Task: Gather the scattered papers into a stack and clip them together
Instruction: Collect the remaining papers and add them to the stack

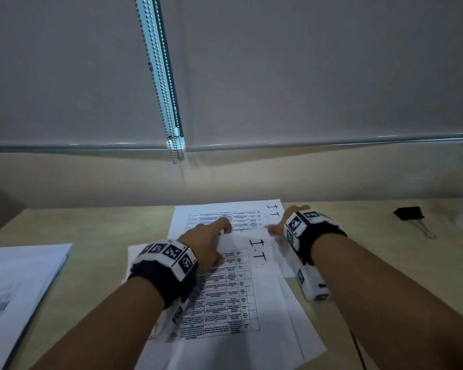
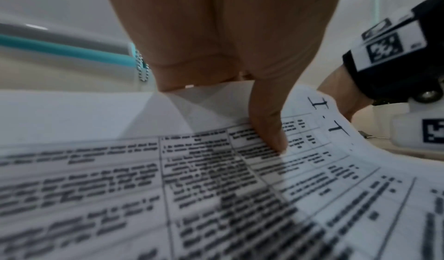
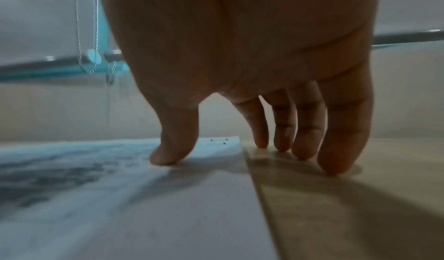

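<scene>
Head: printed papers (image 1: 233, 289) overlap mid-bench, another sheet (image 1: 22, 273) at left edge, binder clip (image 1: 410, 212) far right.
L wrist: left hand (image 2: 240, 55) grasping top sheet's far edge.
R wrist: right hand (image 3: 240, 55) released, fingertips (image 3: 336, 161) on bench by paper edge.
Thin, floppy, slick; prob. best taken by edges.

My papers (image 1: 241, 289) are white, printed with black-ruled tables of dense black text and a black "I.T." in the margin. The binder clip (image 1: 409, 212) is black with silvery wire handles. The desk (image 1: 99, 225) is pale beige wood. My wristbands (image 1: 169, 265) are black, carrying white blocks with black square-code patterns.
</scene>
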`<state>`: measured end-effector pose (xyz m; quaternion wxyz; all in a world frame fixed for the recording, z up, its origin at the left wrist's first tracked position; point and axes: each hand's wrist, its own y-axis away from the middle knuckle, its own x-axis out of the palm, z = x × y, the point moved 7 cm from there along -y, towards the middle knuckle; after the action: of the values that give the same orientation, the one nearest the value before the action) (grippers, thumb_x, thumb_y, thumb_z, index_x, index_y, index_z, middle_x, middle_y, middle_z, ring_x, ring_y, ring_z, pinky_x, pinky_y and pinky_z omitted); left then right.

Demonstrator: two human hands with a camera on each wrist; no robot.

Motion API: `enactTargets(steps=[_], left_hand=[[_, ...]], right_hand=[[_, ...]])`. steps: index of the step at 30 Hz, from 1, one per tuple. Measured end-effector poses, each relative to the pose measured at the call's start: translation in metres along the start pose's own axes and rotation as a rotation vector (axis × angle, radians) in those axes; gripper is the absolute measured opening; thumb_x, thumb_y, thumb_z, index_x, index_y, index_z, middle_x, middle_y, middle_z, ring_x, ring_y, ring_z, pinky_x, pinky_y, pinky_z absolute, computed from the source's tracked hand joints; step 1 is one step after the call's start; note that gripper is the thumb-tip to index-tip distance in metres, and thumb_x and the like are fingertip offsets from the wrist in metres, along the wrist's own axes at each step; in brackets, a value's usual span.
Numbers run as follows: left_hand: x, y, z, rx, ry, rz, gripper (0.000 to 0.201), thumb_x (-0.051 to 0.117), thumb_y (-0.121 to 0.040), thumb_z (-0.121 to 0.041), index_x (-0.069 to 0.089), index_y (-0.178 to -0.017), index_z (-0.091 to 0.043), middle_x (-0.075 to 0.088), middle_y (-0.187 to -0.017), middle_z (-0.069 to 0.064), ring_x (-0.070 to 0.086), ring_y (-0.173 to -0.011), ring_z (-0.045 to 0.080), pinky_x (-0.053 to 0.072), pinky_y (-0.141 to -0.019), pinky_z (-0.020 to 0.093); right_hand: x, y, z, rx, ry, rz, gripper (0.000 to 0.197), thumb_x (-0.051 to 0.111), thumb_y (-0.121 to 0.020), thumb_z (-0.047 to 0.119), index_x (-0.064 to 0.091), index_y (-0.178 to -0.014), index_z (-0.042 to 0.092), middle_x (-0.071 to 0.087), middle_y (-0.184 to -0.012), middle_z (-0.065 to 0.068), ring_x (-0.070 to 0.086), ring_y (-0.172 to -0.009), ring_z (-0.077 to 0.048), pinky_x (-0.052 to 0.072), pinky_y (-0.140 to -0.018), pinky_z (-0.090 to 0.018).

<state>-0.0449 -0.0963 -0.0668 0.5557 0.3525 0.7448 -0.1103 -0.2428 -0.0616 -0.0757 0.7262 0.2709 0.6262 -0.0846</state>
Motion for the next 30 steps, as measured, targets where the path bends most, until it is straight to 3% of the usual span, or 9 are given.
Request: enactTargets(steps=[5,9,11,14,18,20,24,26,30], left_hand=[[-0.027,0.012,0.029,-0.104,0.02,-0.027,0.041,0.072,-0.079,-0.015,0.053,-0.116,-0.019,0.063,-0.104,0.005,0.059,-0.094,0.028,0.051,-0.079,0.035],[-0.039,0.017,0.026,-0.063,-0.028,-0.097,0.021,0.064,-0.086,-0.02,0.065,-0.104,-0.009,0.059,-0.11,0.009,0.057,-0.103,0.028,0.042,-0.077,0.028],[-0.045,0.018,0.027,-0.053,0.002,-0.163,0.038,0.066,-0.086,-0.026,0.06,-0.117,-0.006,0.047,-0.123,0.008,0.049,-0.115,0.027,0.037,-0.09,0.025],[-0.058,0.024,0.026,-0.024,0.136,-0.29,0.056,0.067,-0.084,-0.031,0.051,-0.131,-0.007,0.036,-0.144,0.002,0.038,-0.13,0.02,0.028,-0.106,0.026],[-0.082,0.046,0.015,0.086,0.433,-0.491,0.019,0.068,-0.083,-0.021,0.059,-0.1,-0.018,0.064,-0.097,-0.001,0.06,-0.094,0.024,0.047,-0.075,0.029],[-0.098,0.059,0.015,0.126,0.585,-0.617,0.026,0.069,-0.082,-0.014,0.051,-0.098,-0.022,0.063,-0.088,-0.005,0.062,-0.082,0.018,0.045,-0.061,0.025],[-0.13,0.09,0.028,0.17,1.015,-0.861,0.052,0.067,-0.082,-0.003,0.034,-0.116,-0.025,0.065,-0.093,-0.002,0.065,-0.084,0.013,0.053,-0.057,0.018],[-0.138,0.099,0.027,0.177,1.097,-0.918,0.051,0.066,-0.083,-0.005,0.036,-0.122,-0.019,0.066,-0.096,-0.002,0.066,-0.087,0.012,0.056,-0.066,0.02],[-0.132,0.105,0.014,0.234,1.079,-0.955,0.028,0.062,-0.087,-0.009,0.051,-0.112,-0.014,0.066,-0.106,-0.002,0.064,-0.096,0.012,0.054,-0.078,0.023]], right_hand=[[0.0,-0.004,0.009,0.013,-0.041,0.097,0.033,0.069,-0.079,0.041,0.05,-0.063,0.02,0.053,-0.081,-0.003,0.056,-0.084,-0.022,0.05,-0.082,-0.035],[-0.002,-0.004,0.014,-0.048,-0.286,0.018,0.029,0.077,-0.071,0.023,0.06,-0.094,0.019,0.061,-0.114,-0.011,0.061,-0.101,-0.03,0.05,-0.087,-0.038],[-0.01,0.006,0.022,-0.169,-0.393,0.0,0.045,0.077,-0.071,0.022,0.058,-0.111,0.016,0.062,-0.113,-0.007,0.061,-0.104,-0.03,0.048,-0.089,-0.037],[-0.031,0.032,0.039,-0.429,-0.581,0.05,0.026,0.071,-0.078,0.02,0.067,-0.103,0.018,0.07,-0.104,-0.004,0.065,-0.101,-0.027,0.05,-0.09,-0.036],[-0.067,0.069,0.041,-0.56,-0.753,0.058,0.014,0.064,-0.085,0.031,0.07,-0.093,0.021,0.072,-0.1,-0.005,0.065,-0.095,-0.022,0.049,-0.094,-0.041],[-0.096,0.085,0.024,-0.527,-0.973,-0.049,0.022,0.054,-0.089,0.044,0.067,-0.093,0.027,0.069,-0.1,-0.002,0.061,-0.094,-0.019,0.046,-0.089,-0.035],[-0.119,0.108,-0.016,-0.477,-1.372,-0.23,0.089,0.068,-0.037,0.081,0.052,-0.111,0.035,0.061,-0.1,0.007,0.058,-0.091,-0.011,0.044,-0.079,-0.029],[-0.11,0.116,-0.012,-0.54,-1.439,-0.2,0.092,0.079,-0.045,0.062,0.043,-0.125,0.032,0.062,-0.104,0.007,0.06,-0.095,-0.01,0.044,-0.089,-0.034],[-0.106,0.136,0.008,-0.594,-1.456,-0.468,0.032,0.067,-0.079,0.006,0.061,-0.107,0.02,0.074,-0.091,0.009,0.068,-0.087,-0.009,0.053,-0.079,-0.03]])
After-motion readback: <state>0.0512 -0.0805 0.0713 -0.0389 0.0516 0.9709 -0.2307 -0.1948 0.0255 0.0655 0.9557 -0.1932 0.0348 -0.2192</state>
